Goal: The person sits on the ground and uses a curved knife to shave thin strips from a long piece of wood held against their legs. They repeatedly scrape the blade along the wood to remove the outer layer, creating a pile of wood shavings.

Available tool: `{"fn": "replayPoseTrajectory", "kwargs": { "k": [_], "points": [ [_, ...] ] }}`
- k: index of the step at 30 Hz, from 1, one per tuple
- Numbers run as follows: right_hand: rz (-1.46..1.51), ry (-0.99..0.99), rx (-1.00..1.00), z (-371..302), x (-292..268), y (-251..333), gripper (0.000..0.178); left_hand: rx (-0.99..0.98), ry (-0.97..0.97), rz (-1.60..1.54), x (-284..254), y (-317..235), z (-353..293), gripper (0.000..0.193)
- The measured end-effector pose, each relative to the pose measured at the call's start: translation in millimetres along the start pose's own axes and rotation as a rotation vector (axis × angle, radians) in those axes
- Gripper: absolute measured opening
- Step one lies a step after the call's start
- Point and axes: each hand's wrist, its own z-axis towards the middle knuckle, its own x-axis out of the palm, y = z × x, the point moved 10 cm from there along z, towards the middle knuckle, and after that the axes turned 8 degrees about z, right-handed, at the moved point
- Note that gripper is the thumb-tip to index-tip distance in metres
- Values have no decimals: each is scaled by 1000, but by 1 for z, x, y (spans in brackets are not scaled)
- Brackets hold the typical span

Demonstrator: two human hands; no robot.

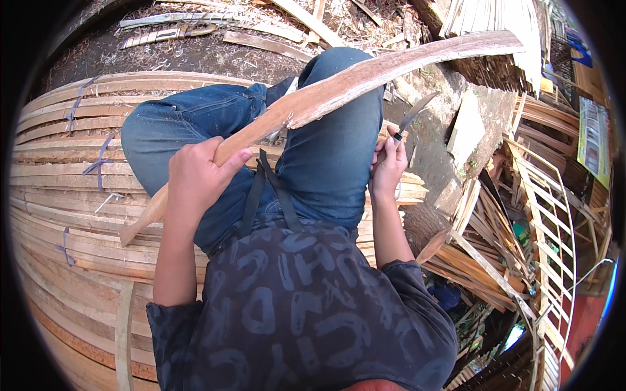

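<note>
My left hand is wrapped round a long, rough-edged wooden strip. The strip slants from beside my left forearm up over my knees to the far right, its near end over the stacked slats. Beside my right thigh, my right hand is closed on a knife, its curved blade pointing away to the far right. Most of the knife's handle is hidden in my fingers. Blade and strip are apart.
Bundled wooden slats, tied with purple strips, lie to my left. A wood block stands beyond the knife. Split wood pieces and a lattice frame fill the right. Shavings and a sheathed-looking blade lie on the ground ahead.
</note>
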Motion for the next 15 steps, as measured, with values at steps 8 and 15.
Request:
{"fn": "replayPoseTrajectory", "kwargs": {
  "k": [8,15],
  "points": [
    [120,236,-251,-39,11,50,30,0,10,119,13,7,-25,59],
    [-70,492,-250,-42,41,52,34,90,-92,141,22,-1,-18,59]
  ]
}}
